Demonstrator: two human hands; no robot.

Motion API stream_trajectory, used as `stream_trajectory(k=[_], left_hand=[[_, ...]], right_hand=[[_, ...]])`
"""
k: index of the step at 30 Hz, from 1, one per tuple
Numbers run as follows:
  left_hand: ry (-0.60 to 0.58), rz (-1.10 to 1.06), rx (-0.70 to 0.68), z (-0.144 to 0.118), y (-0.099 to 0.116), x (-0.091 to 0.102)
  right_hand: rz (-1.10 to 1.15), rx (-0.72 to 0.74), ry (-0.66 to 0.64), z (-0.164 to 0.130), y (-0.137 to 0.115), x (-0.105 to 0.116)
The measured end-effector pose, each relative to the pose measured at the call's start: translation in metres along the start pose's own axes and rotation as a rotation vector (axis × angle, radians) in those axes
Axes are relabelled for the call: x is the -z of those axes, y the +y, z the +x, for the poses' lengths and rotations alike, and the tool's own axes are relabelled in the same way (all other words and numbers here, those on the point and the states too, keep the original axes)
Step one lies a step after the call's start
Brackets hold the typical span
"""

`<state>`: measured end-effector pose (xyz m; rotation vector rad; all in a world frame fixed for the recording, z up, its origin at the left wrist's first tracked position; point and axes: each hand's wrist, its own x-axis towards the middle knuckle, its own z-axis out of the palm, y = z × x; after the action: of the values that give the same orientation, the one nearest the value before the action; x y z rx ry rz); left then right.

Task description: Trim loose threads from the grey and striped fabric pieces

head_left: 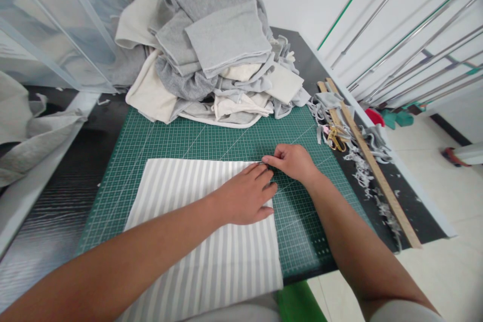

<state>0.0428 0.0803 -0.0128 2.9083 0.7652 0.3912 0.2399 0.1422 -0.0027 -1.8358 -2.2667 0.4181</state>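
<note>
A grey-and-white striped fabric piece [211,256] lies flat on the green cutting mat [166,141], its near edge hanging toward my body. My left hand [245,193] rests palm down on the fabric near its far right corner, with the fingers spread. At that same corner, my right hand [292,161] pinches the fabric's edge between thumb and forefinger. A thin dark line shows at the pinched edge; I cannot make out what it is.
A tall heap of grey and cream fabric [226,35] covers the mat's far end. To the right lie gold-handled scissors [335,140], a long wooden ruler [373,166] and fabric scraps [360,171]. More cloth [22,126] lies at the left, beside a clear plastic panel [56,15].
</note>
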Motion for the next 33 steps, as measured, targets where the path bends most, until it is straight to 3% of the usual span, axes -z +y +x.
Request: stream_trajectory(k=[8, 22, 33], left_hand=[[0.013, -0.022, 0.001, 0.0002, -0.0001, 0.0003], [0.014, -0.018, -0.003, -0.0021, -0.0013, -0.0018], [0.014, -0.039, 0.005, -0.0023, -0.0008, -0.0007]], right_hand=[[-0.103, 0.022, 0.033, 0.0004, -0.0082, -0.0027], [0.003, 0.049, -0.017, 0.0007, -0.0037, 0.0007], [0.006, 0.026, 0.016, -0.0006, -0.0063, -0.0028]])
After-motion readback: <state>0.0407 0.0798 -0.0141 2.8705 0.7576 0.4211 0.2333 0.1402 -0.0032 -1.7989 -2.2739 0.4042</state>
